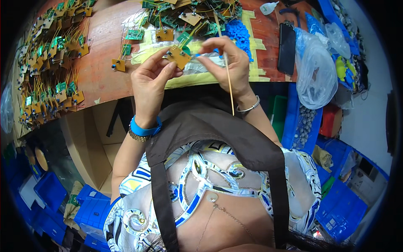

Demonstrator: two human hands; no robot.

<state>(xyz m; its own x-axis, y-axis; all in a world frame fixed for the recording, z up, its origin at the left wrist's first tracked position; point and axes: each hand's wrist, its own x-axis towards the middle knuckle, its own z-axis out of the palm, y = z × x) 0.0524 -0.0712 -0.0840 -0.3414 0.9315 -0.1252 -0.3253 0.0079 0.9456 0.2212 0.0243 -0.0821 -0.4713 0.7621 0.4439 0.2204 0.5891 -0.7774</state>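
My left hand (152,82) pinches an orange-brown circuit board (179,57) between thumb and fingers. Wires join it to a small green board (184,38) just beyond. Close on the right, my right hand (233,67) is curled with a thin wooden stick (229,82) lodged in it, slanting from the far pile down past the wrist. The thumb and index tips of that hand are bent toward each other beside the board. Whether they pinch anything small cannot be made out. Small blue parts (238,35) lie heaped beyond my right hand.
Wired boards (63,46) cover the table's left side, and another pile (184,17) lies at the back. A black phone (286,48), a white bottle (268,7) and a clear plastic bag (317,77) are on the right. An open cardboard box (90,138) stands below the table edge.
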